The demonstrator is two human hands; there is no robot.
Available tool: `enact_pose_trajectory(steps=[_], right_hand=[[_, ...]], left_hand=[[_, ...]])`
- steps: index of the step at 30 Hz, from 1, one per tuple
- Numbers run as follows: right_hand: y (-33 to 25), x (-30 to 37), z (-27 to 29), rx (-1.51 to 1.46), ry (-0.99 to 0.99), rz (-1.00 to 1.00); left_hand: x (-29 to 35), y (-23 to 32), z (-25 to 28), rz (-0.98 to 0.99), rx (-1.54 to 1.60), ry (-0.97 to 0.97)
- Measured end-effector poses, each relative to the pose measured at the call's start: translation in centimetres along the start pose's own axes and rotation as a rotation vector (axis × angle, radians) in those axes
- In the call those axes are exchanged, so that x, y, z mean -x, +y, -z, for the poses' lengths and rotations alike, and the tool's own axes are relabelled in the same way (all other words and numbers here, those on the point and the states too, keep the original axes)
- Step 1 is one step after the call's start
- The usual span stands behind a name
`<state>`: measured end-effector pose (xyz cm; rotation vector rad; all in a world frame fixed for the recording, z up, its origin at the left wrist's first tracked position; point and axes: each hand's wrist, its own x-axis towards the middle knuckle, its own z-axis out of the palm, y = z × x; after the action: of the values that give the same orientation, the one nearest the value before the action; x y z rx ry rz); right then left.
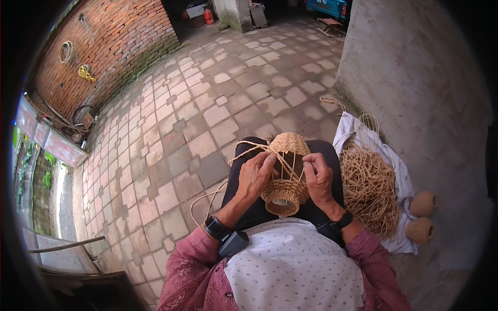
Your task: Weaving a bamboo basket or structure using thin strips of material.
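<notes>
A partly woven straw basket (284, 193) lies across my lap, its open round end toward me. Between its two woven bands the middle is open, crossed by bare strands. My left hand (255, 175) is closed at the basket's left side, pinching a straw cord (249, 143) that loops out to the left and trails down past my knee. At the right side, my right hand (318, 180) has thumb and fingertips pressed together beside the strands. What lies between those fingertips is too small to make out.
A heap of loose straw cord (367, 186) lies on a white cloth (403, 179) to my right. Two small tan rounded vessels (419, 230) sit beside it. A grey wall (420, 88) rises on the right, a brick wall (116, 39) at far left, with paving (207, 114) between.
</notes>
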<state>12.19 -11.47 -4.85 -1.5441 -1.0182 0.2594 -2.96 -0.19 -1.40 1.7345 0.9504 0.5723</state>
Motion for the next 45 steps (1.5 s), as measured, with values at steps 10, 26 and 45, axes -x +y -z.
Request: enact_pose_trajectory(steps=[10,26,45], right_hand=[[0.2,-0.1,0.7,-0.005,0.003,-0.011],[2.2,0.8,1.8,-0.186,-0.027,-0.147],[2.4,1.2,2.6,-0.106,-0.039,-0.151]], left_hand=[[-1.5,1.0,-1.3,0.101,-0.177,0.014],[-2.9,2.5,-2.1,-0.232,-0.585,-0.055],[0.1,-4.8,6.4,0.210,0.405,-0.375]])
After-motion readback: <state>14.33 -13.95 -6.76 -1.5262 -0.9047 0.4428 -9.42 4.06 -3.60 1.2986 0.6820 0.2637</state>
